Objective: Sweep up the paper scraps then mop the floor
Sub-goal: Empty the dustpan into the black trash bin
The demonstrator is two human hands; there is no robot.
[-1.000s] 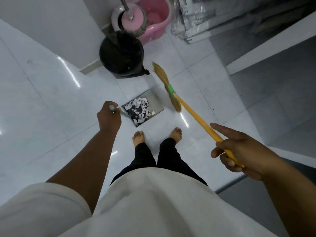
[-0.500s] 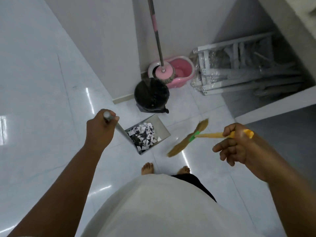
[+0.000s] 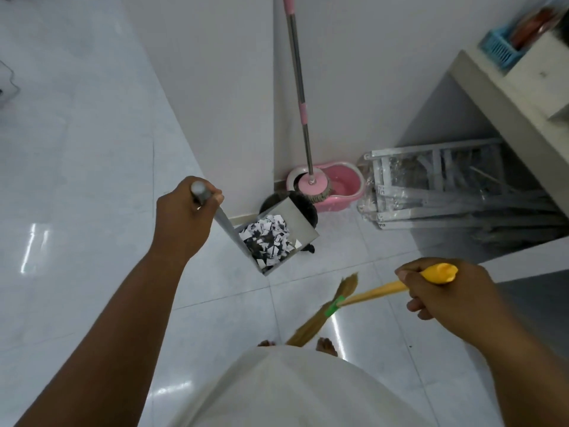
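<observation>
Two hands at work, each curled round a tool. Left hand gripping the grey handle of the dustpan, pan off the floor and overlapping the black bin in view, paper scraps heaped inside. Right hand wrapped round the yellow broom near its end, bristles slanting down toward bare feet. Behind the bin, mop upright in pink bucket by the wall.

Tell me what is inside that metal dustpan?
A heap of black-and-white paper scraps sits at the handle end of the dustpan; the outer end is bare metal. Anything beneath the heap is covered.
</observation>
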